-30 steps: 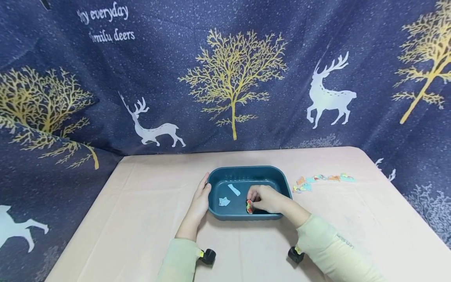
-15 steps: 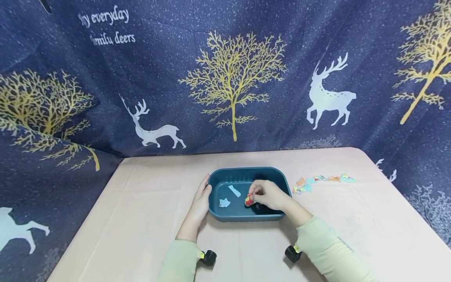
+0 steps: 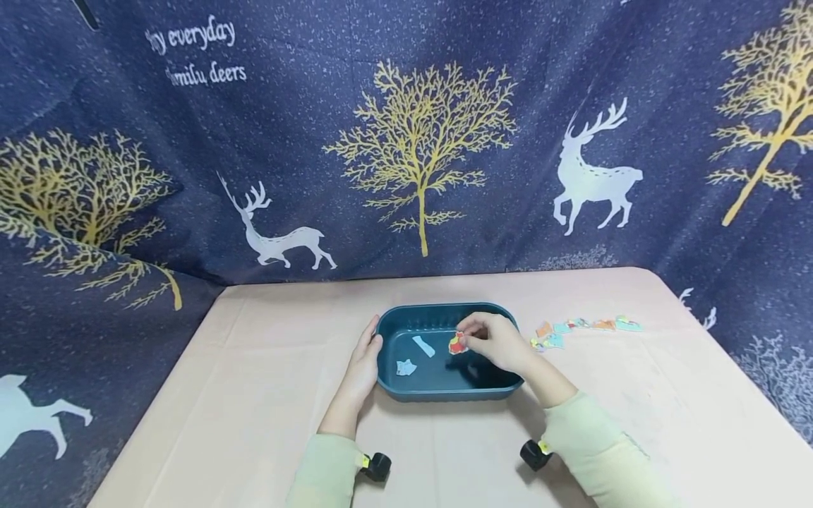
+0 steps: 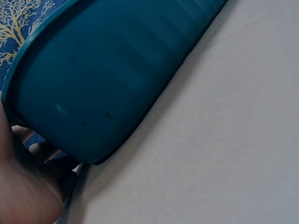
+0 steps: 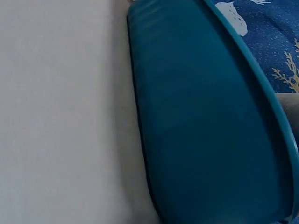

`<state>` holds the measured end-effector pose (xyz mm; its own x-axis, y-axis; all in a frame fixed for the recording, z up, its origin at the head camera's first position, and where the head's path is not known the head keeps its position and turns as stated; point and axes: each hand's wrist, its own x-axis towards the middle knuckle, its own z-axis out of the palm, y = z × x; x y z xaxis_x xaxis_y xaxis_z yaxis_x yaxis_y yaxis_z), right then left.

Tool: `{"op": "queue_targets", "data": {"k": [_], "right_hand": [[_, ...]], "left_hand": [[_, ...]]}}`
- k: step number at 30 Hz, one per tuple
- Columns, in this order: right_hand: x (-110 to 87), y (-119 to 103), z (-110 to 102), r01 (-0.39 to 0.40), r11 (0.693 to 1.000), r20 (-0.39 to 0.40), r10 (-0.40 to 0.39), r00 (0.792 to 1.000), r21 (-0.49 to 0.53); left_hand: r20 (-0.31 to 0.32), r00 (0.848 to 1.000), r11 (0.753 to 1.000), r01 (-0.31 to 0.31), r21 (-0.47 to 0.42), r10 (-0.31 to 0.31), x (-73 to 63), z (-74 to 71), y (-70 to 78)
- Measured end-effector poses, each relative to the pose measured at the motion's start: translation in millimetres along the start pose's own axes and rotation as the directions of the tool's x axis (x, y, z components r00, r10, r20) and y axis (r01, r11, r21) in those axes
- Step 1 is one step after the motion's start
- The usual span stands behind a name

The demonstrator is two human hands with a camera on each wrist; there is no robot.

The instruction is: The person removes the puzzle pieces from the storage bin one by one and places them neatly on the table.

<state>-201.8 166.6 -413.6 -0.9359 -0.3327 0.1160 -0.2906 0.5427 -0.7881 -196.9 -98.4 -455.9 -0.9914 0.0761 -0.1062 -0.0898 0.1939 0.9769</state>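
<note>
My right hand [image 3: 498, 342] pinches a small red and yellow puzzle piece [image 3: 457, 343] between thumb and fingertips, above the floor of a dark teal plastic tub [image 3: 438, 395]. Two pale blue pieces lie in the tub: a long narrow piece [image 3: 423, 346] and a jagged piece [image 3: 406, 367]. My left hand [image 3: 363, 363] grips the tub's left end. In the left wrist view the left fingers [image 4: 44, 151] curl below the rim at the tub's corner. The right wrist view shows mostly the tub's outer wall [image 5: 201, 116]; the tub hides nearly all of the right hand there.
Several coloured puzzle pieces [image 3: 603, 324] lie in a bent row on the pale pink tablecloth [image 3: 273, 395], right of the tub. Behind the table hangs a dark blue cloth [image 3: 394, 28] printed with trees and deer. Black wrist cameras [image 3: 536, 455] sit under both sleeves.
My right hand has lifted the red and yellow piece from near the tub floor, moving it up and slightly right. My left hand stays on the tub's left end.
</note>
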Motion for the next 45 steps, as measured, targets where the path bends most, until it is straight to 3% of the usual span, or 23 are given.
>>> {"op": "queue_targets", "data": {"k": [3,10,20,23,31,39,45], "right_hand": [[-2.3,1,-3,0.019,1.000,-0.021,-0.018,1.000,0.013],[-10.1,2,-13,0.007,0.999,-0.089,-0.003,0.996,0.046],[-21.5,7,-30,-0.008,0.982,-0.157,0.038,0.987,0.186],[-25.4,10,-36,-0.007,0.977,-0.184,0.046,0.982,0.211],[-39.3,19,-48,-0.026,0.976,-0.259,0.083,0.962,0.216],[-50.4,30,-54,-0.014,0.969,-0.321,0.095,0.942,0.245],[-56.0,33,-57,-0.036,0.966,-0.353,0.129,0.927,0.258]], "left_hand": [[0.000,1.000,1.000,0.008,-0.002,-0.008,-1.3,-0.6,2.4],[0.009,1.000,1.000,0.015,0.016,-0.015,-24.1,1.0,34.5],[-0.008,1.000,1.000,0.010,0.004,-0.010,-2.1,1.0,0.5],[-0.008,1.000,1.000,0.007,0.004,-0.007,-1.8,1.1,0.7],[0.006,1.000,1.000,0.014,-0.005,-0.014,-12.2,0.7,20.0],[-0.010,1.000,1.000,-0.002,0.000,0.002,-0.3,1.0,-1.6],[-0.019,1.000,1.000,-0.004,0.007,0.004,-0.7,1.8,-3.5]]}}
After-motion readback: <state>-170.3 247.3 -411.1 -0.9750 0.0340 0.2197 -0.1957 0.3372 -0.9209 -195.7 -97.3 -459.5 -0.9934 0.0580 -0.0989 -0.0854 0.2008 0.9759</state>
